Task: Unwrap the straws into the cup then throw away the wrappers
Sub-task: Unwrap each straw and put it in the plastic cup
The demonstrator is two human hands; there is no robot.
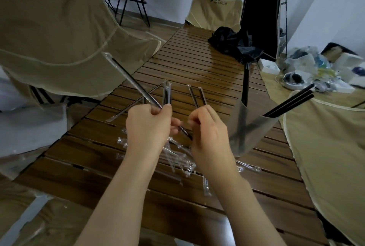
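My left hand grips a black straw in a clear wrapper that slants up to the left. Its bare black lower end pokes out between my hands, and my right hand pinches there. A clear plastic cup stands just right of my right hand and holds three unwrapped black straws leaning to the right. Several wrapped straws lie on the slatted wooden table beyond my hands. Several empty clear wrappers lie scattered on the table under my wrists.
Beige camping chairs stand at the left, the far end and the right. A crumpled black bag lies on the far part of the table. Clutter of plastic bags and boxes covers the floor at right.
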